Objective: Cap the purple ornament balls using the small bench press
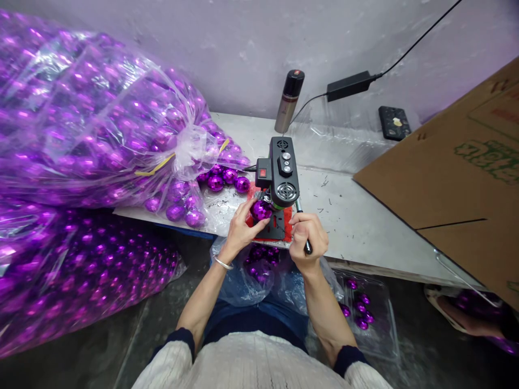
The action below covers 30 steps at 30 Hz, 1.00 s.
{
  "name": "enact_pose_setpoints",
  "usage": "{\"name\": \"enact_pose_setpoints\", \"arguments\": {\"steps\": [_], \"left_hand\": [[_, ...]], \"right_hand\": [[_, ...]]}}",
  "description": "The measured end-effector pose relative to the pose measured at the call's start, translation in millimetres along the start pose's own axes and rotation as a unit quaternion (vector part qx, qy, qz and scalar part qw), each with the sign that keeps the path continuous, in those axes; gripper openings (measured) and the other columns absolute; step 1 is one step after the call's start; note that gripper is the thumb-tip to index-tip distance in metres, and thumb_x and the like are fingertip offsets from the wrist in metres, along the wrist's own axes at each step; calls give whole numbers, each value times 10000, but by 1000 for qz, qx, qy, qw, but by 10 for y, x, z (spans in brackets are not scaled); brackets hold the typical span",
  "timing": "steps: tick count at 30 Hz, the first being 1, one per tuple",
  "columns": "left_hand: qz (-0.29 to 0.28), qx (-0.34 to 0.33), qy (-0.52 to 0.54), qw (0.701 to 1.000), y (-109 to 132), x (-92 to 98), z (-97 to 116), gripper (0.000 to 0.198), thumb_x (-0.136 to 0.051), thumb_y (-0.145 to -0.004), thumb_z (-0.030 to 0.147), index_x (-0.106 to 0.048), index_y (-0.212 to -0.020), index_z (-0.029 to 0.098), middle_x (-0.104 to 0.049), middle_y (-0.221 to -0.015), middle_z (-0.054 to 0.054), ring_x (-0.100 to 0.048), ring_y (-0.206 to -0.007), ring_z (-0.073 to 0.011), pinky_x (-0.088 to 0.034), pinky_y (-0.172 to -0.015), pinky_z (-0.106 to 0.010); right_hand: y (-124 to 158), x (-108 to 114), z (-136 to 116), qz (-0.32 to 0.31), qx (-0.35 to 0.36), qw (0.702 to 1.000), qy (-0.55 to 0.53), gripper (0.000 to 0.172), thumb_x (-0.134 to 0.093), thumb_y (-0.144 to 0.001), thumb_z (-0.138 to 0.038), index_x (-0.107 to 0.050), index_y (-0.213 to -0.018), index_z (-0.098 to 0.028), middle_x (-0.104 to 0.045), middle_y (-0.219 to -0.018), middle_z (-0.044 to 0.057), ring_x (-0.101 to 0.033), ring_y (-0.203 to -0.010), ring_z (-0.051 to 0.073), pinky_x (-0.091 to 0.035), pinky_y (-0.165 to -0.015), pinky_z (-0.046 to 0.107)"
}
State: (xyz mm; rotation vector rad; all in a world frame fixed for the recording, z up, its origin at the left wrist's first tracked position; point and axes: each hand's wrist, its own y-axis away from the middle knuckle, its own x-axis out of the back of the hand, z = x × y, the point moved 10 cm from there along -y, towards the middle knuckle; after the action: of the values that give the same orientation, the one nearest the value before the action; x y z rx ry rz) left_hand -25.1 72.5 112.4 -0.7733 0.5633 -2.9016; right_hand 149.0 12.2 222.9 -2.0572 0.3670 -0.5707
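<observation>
A small black bench drill press [285,173] stands on the worktable with a red sheet [287,229] under its base. Between the thumb and fingers of my left hand [241,227] is a shiny purple faceted ball [261,209], held beneath the machine's head. My right hand [310,237] is closed around the machine's black lever handle [308,247]. Several more purple balls [229,176] lie left of the machine at the mouth of a tied clear bag [101,119]. In my lap, a clear plastic bag [235,283] contains further purple balls.
Dark shavings litter the white tabletop [344,216]. Behind the machine are a spray can [290,100], a black power adapter [348,86] and a phone [394,123]. A cardboard box [454,178] occupies the right. Below, a clear tray [381,329] carries several balls; a person's foot [458,316] shows nearby.
</observation>
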Motion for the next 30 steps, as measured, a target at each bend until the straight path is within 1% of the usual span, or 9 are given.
{"name": "enact_pose_setpoints", "arguments": {"steps": [8,13,16,18,20,23,25,27,30], "left_hand": [[-6,1,12,1000,-5,-30,-6,584,-755,-875,433,-573,-1390,227,-677,-1327,-116,-645,-1254,-262,-525,-1082,-425],[-3,9,21,1000,-5,1,1,586,-757,-870,449,-585,-1383,223,-678,-1320,-118,-646,-1249,-265,-523,-1086,-428],[12,39,42,998,4,54,-89,590,-761,-860,469,-598,-1370,220,-669,-1338,-119,-630,-1275,-269,-508,-1111,-438],[29,80,93,992,35,93,-227,621,-755,-855,496,-586,-1379,210,-649,-1374,-130,-640,-1264,-266,-526,-1094,-425],[35,132,179,974,91,92,-395,663,-733,-863,523,-547,-1416,210,-637,-1396,-139,-673,-1214,-254,-572,-1030,-398],[25,199,316,927,191,15,-589,647,-653,-908,543,-494,-1457,238,-662,-1367,-120,-708,-1155,-236,-614,-949,-382],[18,232,378,896,248,-49,-662,572,-605,-931,541,-528,-1416,247,-687,-1334,-102,-707,-1161,-231,-612,-961,-397],[19,258,420,870,292,-110,-710,504,-621,-919,529,-594,-1329,237,-702,-1315,-94,-702,-1173,-229,-598,-1001,-414],[28,289,444,848,333,-197,-762,472,-688,-870,542,-665,-1201,207,-728,-1268,-101,-711,-1155,-242,-591,-1018,-427]], "right_hand": [[6,0,0,-2,-1,1000,0,233,-471,-932,-97,-510,-744,-229,-603,-695,-8,-624,-665,149,-466,-599,288],[0,4,-7,-1,0,1000,3,236,-473,-933,-93,-510,-744,-228,-601,-693,-8,-624,-660,147,-465,-590,285],[-1,4,-4,-2,-1,1000,2,240,-466,-936,-96,-508,-741,-229,-602,-694,-7,-625,-662,148,-465,-590,288],[-1,4,-3,-2,-2,1000,0,244,-464,-937,-94,-503,-738,-229,-599,-694,-8,-624,-665,146,-463,-590,285],[0,6,-2,-2,-2,1000,-1,246,-465,-938,-93,-499,-736,-229,-597,-694,-8,-623,-667,144,-461,-590,285],[3,6,4,-1,-6,1000,0,246,-471,-942,-102,-499,-733,-228,-600,-693,-8,-624,-665,145,-459,-592,289],[3,7,4,2,-7,1000,2,249,-472,-947,-109,-499,-730,-228,-599,-690,-8,-623,-662,144,-458,-591,289],[-2,9,-3,5,-5,1000,6,253,-469,-952,-114,-495,-728,-228,-592,-681,-9,-622,-657,143,-457,-586,288],[-16,10,-12,5,-2,1000,12,262,-464,-955,-115,-489,-720,-229,-580,-664,-10,-624,-653,144,-457,-584,289]]}}
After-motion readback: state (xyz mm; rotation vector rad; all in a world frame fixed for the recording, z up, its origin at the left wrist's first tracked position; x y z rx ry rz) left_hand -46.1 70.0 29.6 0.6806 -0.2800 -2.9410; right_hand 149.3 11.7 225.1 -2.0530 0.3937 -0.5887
